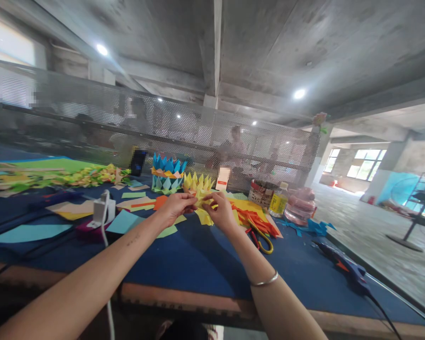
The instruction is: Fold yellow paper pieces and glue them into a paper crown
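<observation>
The yellow paper (pixel 204 217) sits just above the table (pixel 187 264), between the person's hands: the left hand (pixel 179 208) has thumb and fingertips drawn together on its left side, and the right hand (pixel 222 211) closes thumb and forefinger on the other, with hardly any gap in either pinch. Judging by how things lie, the work looks partly done: just beyond, at twelve o'clock from the hands, stands a yellow ring of points (pixel 198 182), and at ten to eleven a blue-topped tiered piece (pixel 168 172). Much material appears unused: orange paper pieces (pixel 269 224) between three and four, a light blue sheet (pixel 122 222) between eight and nine, and a pile of green and yellow pieces (pixel 92 179) farther off between nine and ten. Scissors (pixel 267 246) lie at four o'clock, with a glue gun (pixel 352 269) (its cord cut off by the lower edge) well beyond them. The fingers hide most of the held folds, so whether the yellow paper joins the ring behind cannot be told; the perforated screen (pixel 198 125) blurs what lies past it, and pixelated patches mask some spots.
</observation>
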{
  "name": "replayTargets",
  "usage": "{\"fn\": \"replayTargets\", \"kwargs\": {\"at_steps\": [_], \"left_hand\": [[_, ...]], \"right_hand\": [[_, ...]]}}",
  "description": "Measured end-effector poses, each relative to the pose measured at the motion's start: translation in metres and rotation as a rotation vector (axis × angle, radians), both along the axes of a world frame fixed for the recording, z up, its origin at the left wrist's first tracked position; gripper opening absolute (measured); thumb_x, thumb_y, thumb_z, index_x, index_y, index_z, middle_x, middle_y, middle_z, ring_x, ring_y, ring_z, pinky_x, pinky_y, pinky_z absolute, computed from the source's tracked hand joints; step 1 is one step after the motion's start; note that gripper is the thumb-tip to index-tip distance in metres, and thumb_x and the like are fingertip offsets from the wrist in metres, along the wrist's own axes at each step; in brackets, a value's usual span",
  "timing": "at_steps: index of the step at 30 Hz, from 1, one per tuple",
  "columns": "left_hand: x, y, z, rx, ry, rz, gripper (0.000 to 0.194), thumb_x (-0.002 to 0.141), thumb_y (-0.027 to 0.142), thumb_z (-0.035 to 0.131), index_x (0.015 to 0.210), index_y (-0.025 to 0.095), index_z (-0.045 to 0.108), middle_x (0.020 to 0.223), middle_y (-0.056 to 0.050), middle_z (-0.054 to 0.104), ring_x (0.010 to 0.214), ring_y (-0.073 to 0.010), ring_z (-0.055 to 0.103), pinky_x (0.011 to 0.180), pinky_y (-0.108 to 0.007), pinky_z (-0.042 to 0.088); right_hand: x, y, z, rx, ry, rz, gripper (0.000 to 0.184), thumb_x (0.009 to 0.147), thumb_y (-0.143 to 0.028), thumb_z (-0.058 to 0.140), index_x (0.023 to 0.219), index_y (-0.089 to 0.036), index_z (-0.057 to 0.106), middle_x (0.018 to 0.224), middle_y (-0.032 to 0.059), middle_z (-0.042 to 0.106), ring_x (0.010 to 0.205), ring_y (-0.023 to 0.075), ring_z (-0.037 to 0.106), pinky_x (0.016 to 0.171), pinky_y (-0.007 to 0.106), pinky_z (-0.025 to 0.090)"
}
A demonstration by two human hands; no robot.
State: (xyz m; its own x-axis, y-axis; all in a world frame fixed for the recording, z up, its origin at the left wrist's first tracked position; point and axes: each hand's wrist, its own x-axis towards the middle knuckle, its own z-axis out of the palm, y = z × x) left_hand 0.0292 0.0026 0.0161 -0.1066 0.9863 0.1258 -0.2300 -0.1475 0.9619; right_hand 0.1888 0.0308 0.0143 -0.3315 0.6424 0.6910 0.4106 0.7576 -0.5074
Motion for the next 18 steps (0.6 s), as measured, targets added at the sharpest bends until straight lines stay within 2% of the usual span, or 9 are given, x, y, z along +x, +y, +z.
{"fn": "replayTargets", "kwargs": {"at_steps": [3,8,13,18], "left_hand": [[-0.0015,0.002,-0.0015,0.017,-0.023,-0.037,0.017,0.057,0.02,0.078,0.067,0.012,0.067,0.059,-0.001,0.064,0.057,-0.0104,0.059,0.061,-0.024,0.046],[-0.0033,0.0042,-0.0032,0.004,-0.021,-0.134,0.017,0.057,0.017,0.078,0.071,0.012,0.069,0.065,-0.002,0.068,0.063,-0.0107,0.062,0.062,-0.021,0.046],[-0.0037,0.0039,-0.0026,-0.049,0.001,-0.121,0.011,0.06,0.014,0.076,0.069,0.012,0.07,0.064,-0.003,0.068,0.063,-0.0115,0.063,0.057,-0.02,0.045],[-0.0043,0.0038,-0.0012,-0.073,-0.03,-0.112,0.005,0.064,0.012,0.073,0.068,0.012,0.07,0.063,-0.004,0.07,0.063,-0.0127,0.065,0.06,-0.021,0.047]], "right_hand": [[-0.001,-0.0005,0.0005,-0.016,0.009,-0.027,0.003,0.073,-0.018,0.062,0.075,-0.016,0.062,0.084,0.003,0.055,0.068,0.0114,0.054,0.062,0.024,0.046],[-0.003,-0.0041,0.0042,-0.098,0.088,-0.06,0.006,0.073,-0.022,0.061,0.073,-0.016,0.06,0.077,0.0011,0.059,0.061,0.0106,0.053,0.062,0.025,0.045],[-0.0042,-0.0045,0.0039,-0.109,0.123,-0.043,0.008,0.073,-0.024,0.061,0.074,-0.017,0.061,0.074,0.001,0.063,0.06,0.0112,0.053,0.062,0.025,0.045],[-0.0049,-0.0015,-0.0002,-0.107,0.16,0.036,0.018,0.072,-0.031,0.064,0.082,-0.017,0.065,0.083,0.0037,0.065,0.059,0.0105,0.053,0.058,0.023,0.045]]}}
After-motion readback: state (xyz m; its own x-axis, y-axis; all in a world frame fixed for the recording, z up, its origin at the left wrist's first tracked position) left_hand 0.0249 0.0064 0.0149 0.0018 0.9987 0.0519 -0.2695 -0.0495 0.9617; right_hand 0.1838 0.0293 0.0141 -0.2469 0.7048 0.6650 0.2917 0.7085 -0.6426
